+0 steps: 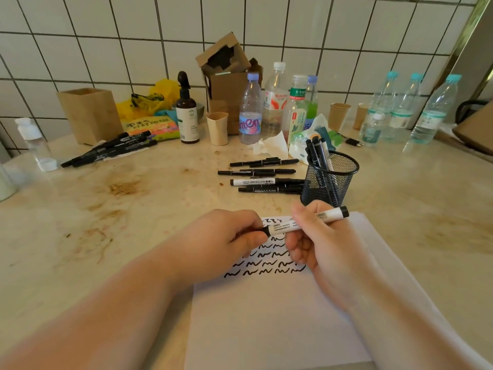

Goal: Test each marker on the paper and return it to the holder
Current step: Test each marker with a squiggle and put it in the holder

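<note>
A white-barrelled marker [309, 221] with black ends is held level above the paper [269, 316]. My right hand [317, 244] grips its barrel. My left hand [226, 236] pinches the black cap end on the left. Rows of black squiggles [266, 260] cover the upper part of the sheet. The black mesh holder [329, 180] stands just behind my right hand with a few markers upright in it. Several loose black markers [264, 174] lie on the counter left of the holder.
Another bunch of black markers [109, 150] lies at the left beside a wooden box [89, 114]. Water bottles [405, 108], paper cups, a brown spray bottle [188, 110], cardboard boxes and crumpled tissue crowd the tiled back wall. The counter is stained.
</note>
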